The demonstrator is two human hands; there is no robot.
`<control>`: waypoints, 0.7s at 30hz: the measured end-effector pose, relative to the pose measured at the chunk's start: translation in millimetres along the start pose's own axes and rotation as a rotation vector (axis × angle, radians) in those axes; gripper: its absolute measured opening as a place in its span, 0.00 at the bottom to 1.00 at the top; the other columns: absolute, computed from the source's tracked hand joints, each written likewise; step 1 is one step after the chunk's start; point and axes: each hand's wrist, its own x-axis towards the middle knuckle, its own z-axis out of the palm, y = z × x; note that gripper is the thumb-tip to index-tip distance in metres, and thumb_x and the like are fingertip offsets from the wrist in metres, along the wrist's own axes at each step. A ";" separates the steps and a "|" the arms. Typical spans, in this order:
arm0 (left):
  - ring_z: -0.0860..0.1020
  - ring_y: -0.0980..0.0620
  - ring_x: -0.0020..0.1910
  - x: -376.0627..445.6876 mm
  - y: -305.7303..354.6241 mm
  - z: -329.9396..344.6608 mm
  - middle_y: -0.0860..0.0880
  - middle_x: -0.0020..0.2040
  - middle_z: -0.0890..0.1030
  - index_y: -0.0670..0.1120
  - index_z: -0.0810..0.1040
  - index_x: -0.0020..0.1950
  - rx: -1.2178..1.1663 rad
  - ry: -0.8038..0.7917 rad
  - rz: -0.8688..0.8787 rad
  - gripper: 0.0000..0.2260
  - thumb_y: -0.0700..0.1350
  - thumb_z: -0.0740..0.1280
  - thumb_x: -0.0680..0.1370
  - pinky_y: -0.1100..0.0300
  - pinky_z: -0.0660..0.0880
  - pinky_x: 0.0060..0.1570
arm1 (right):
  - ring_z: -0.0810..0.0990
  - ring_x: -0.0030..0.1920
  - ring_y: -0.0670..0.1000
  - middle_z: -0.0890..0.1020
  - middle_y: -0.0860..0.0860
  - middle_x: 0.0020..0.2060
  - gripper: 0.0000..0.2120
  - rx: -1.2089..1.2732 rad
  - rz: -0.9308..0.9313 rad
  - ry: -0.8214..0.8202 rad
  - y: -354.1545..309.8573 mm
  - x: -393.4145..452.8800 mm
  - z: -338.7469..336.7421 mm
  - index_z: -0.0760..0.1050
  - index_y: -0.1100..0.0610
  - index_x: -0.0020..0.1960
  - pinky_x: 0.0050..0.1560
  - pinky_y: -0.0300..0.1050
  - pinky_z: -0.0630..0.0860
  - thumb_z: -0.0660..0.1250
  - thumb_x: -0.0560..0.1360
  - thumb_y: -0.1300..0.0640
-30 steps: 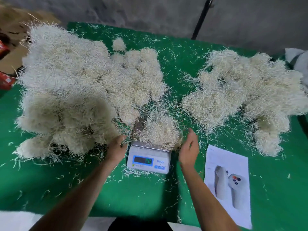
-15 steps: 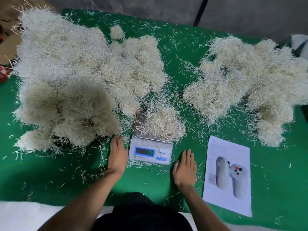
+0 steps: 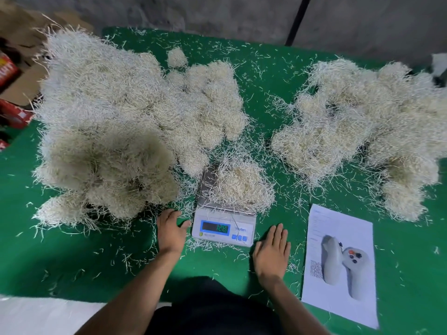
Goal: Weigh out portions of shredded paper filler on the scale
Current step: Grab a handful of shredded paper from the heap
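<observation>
So there's a little white scale (image 3: 223, 224) sitting on a green table (image 3: 72, 257), and a clump of shredded paper (image 3: 242, 183) is piled on its metal tray (image 3: 208, 182), sitting toward the right side so a strip of bare metal shows on the left. The display (image 3: 215, 227) is lit up with digits, but they're too blurry for me to call. The left hand (image 3: 170, 229) lies flat on the table just left of the scale, fingers loosely spread and holding nothing, thumb pointing toward the scale's body, though I can't tell if it actually touches. The right hand (image 3: 272, 253) is flat too, palm down, fingers straight and close together, empty, resting near the scale's front right corner. On the left there's a huge heap (image 3: 108, 122) of the same paper shreds that runs right up to the scale, and on the right another big heap (image 3: 362, 124) sits apart from it. Loose strands are scattered all over the green. A printed sheet (image 3: 338, 269) with a photo of a grey controller lies just right of the right hand. Some red boxes (image 3: 9, 93) sit off the table's left edge.
</observation>
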 end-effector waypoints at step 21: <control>0.66 0.43 0.74 45.9 180.1 -1.1 0.48 0.77 0.65 0.54 0.62 0.78 -0.666 -0.513 -0.260 0.47 0.78 0.67 0.66 0.40 0.67 0.71 | 0.67 0.25 0.42 0.80 0.52 0.41 0.13 1.111 -0.163 -0.053 -86.1 86.6 -144.3 0.74 0.52 0.65 0.28 0.37 0.67 0.62 0.84 0.63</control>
